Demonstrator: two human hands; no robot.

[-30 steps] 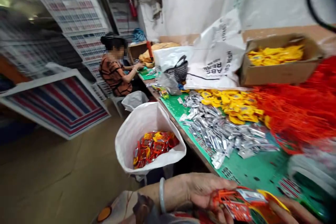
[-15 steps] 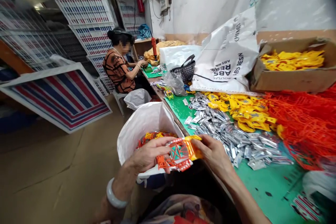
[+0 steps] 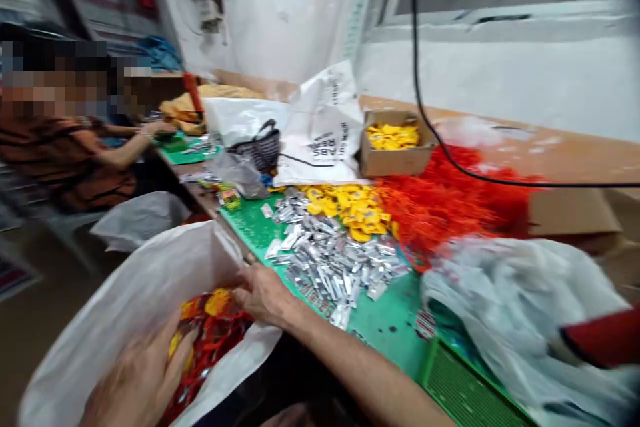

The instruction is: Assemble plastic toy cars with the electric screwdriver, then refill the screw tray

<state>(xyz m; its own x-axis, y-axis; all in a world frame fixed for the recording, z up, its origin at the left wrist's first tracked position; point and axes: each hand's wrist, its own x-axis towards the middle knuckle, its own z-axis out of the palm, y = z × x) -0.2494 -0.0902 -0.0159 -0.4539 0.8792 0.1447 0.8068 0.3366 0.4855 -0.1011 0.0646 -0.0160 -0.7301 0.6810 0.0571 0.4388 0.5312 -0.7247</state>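
Observation:
A large white woven sack (image 3: 145,267) stands open in front of me. Orange and yellow plastic assemblies (image 3: 207,333) lie inside it. My left hand (image 3: 137,373) is down in the sack at its left side, blurred, with fingers stretched over the parts and nothing seen in its grasp. At the right rim, my right hand (image 3: 267,295) has its fingers closed on the sack's edge; some fingertips are hidden. Beside that hand, a heap of silver plastic pieces (image 3: 330,257) covers part of the green tabletop (image 3: 385,340).
Behind the silver heap lie yellow parts (image 3: 347,210) and a tangle of orange frames (image 3: 445,203). A cardboard box (image 3: 395,161) holds more yellow parts. To the right are a green basket (image 3: 470,387) and a plastic bag (image 3: 540,293). A co-worker (image 3: 65,147) sits at left.
The view has swung right. The orange and yellow assembly has left my hands. My left hand has gone down into the sack, and my right has moved to its rim.

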